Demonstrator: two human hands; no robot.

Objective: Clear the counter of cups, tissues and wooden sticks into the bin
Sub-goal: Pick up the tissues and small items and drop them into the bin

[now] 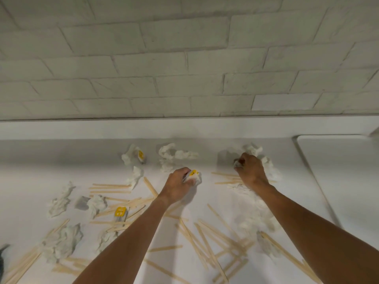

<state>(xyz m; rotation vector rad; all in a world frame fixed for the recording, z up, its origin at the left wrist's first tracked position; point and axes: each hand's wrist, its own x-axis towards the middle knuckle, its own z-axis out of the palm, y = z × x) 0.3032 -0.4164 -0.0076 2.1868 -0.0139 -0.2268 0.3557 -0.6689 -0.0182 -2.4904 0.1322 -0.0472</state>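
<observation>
At centre frame, the left hand (178, 186) curls its fingers round a crumpled white tissue (194, 177) with a yellow tag. Further right, the right hand (250, 171) clutches a greyish wad (238, 164). Flat wooden sticks (150, 187) litter the smooth table (61, 167).

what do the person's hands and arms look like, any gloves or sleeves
The left hand and right hand are bare: no gloves, rings, watch or bands show. Both arms are uncovered as far as the frame's edge, with no sleeve in view.
</observation>
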